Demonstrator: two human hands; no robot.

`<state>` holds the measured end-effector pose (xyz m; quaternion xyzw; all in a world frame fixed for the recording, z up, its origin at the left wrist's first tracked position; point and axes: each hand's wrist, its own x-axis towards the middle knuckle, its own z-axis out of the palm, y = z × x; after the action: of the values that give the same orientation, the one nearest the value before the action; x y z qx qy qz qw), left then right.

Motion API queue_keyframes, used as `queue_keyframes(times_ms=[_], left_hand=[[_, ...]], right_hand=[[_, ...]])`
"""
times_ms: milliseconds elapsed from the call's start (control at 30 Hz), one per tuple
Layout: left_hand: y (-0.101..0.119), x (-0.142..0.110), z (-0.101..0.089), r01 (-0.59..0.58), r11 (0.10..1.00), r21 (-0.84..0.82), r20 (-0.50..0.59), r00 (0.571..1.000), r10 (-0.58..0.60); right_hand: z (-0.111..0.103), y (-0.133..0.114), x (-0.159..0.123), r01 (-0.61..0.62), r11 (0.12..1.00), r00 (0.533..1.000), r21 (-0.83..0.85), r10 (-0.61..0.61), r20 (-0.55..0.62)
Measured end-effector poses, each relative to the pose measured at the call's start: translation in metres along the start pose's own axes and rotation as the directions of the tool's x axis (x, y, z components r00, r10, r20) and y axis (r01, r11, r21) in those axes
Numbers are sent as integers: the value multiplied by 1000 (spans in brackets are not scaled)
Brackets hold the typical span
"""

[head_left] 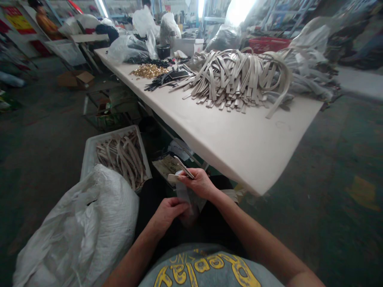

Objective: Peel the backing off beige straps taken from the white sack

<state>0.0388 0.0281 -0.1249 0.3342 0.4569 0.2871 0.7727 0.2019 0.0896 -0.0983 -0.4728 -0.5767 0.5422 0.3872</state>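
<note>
My right hand is closed round a thin beige strap whose ends stick out up and to the left, just below the near edge of the white table. My left hand sits lower, over my lap, fingers curled on a pale piece hanging down from the right hand; I cannot tell exactly what it is. A big heap of beige straps lies on the table's far half.
A white crate with more straps stands on the floor to my left, behind a large white woven sack. Gold fittings, black pieces and plastic bags sit further along the table. A person in orange is far left.
</note>
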Motion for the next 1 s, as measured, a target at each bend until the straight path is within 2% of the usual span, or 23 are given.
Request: queue_keyframes(times_ms=[67,167,233,300,367,467,733,900,1000], left_hand=[[-1,5,0,4,981,-194,-98,995,-24],[4,12,1,-37,852,-522,-244,964,-108],[10,16,3,-84,746,-661,-305,938,-164],[14,20,5,-122,675,-728,-335,922,-195],[16,24,8,-141,646,-751,-339,921,-194],[13,28,10,-152,648,-746,-330,930,-163],[5,26,18,-159,671,-724,-308,945,-109],[-10,32,26,-172,698,-695,-302,951,-66],[-14,38,20,-203,715,-669,-318,948,-28]], right_hand=[[-4,5,-4,-15,1000,998,21,16,-64],[-13,12,-20,-69,997,986,29,73,-148],[-18,14,-36,-84,996,983,-31,77,-164],[-19,14,-51,-70,988,987,-135,49,-156],[-17,14,-62,-44,967,991,-250,10,-135],[-11,13,-67,6,922,992,-386,-54,-113],[-5,9,-57,51,873,984,-484,-128,-127],[-1,9,-48,1,810,992,-586,-75,-102],[-9,2,-52,-26,812,999,-583,7,-36]])
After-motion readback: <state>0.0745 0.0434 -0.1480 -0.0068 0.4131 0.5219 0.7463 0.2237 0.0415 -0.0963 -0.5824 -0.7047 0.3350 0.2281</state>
